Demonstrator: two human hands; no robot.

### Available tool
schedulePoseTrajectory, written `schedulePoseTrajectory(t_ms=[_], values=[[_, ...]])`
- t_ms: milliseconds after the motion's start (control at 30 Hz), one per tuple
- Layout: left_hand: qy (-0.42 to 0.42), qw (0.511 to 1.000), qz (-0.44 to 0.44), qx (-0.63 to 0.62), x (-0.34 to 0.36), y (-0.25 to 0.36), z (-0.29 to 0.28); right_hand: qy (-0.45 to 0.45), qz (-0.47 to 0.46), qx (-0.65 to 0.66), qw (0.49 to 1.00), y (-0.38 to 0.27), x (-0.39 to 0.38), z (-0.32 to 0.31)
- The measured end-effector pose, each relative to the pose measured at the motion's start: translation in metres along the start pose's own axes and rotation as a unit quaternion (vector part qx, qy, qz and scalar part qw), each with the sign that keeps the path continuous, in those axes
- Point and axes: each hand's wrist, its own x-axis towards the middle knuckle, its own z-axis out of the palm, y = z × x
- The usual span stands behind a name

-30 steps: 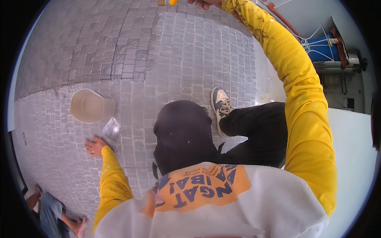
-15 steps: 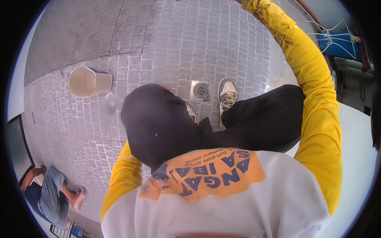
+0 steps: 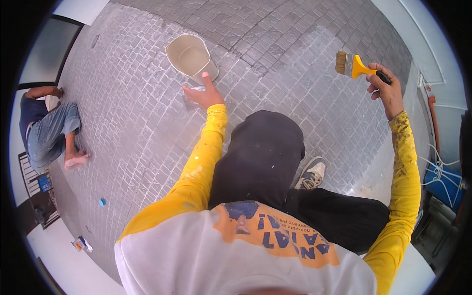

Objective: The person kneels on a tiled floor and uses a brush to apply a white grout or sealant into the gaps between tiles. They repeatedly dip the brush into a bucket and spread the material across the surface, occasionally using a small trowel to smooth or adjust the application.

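In my right hand (image 3: 386,88) is a flat paintbrush (image 3: 359,68) with brown bristles, a metal band and a yellow handle ending in black. The fingers close round the dark end of its handle, and the bristles point left, above the paved floor. My left hand (image 3: 205,94) reaches out open, thumb and fingers apart, right beside a beige plastic bucket (image 3: 189,55). Its thumb overlaps the bucket's near side; contact cannot be made out. Under that hand a clear, film-like patch (image 3: 192,104) shows on the paving, partly covered by the fingers.
Grey stone-patterned paving (image 3: 147,118) spreads around me. At the left another person (image 3: 49,123) sits low near the wall. A small blue cap-like thing (image 3: 102,202) lies on the floor. To the right are a blue container (image 3: 442,184) behind white bent metalwork and an orange pipe (image 3: 432,113).
My left hand has come into view and reached the bucket's side. My right hand with the paintbrush now shows at the upper right. The whole view has turned toward the left.
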Motion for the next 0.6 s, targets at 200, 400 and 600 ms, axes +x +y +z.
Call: schedulePoseTrajectory(t_ms=[200, 400, 600], values=[[-0.074, 0.996, -0.028, -0.043, 0.071, 0.004, -0.004, -0.052, -0.112, 0.024, 0.992, -0.074, 0.019, 0.07], [-0.209, 0.97, 0.084, 0.088, 0.085, 0.007, -0.036, -0.157, -0.221, 0.093, 0.958, -0.137, 0.02, 0.142], [-0.299, 0.951, 0.058, 0.046, 0.059, 0.011, -0.074, -0.26, -0.264, 0.039, 0.928, -0.154, 0.014, 0.22]])
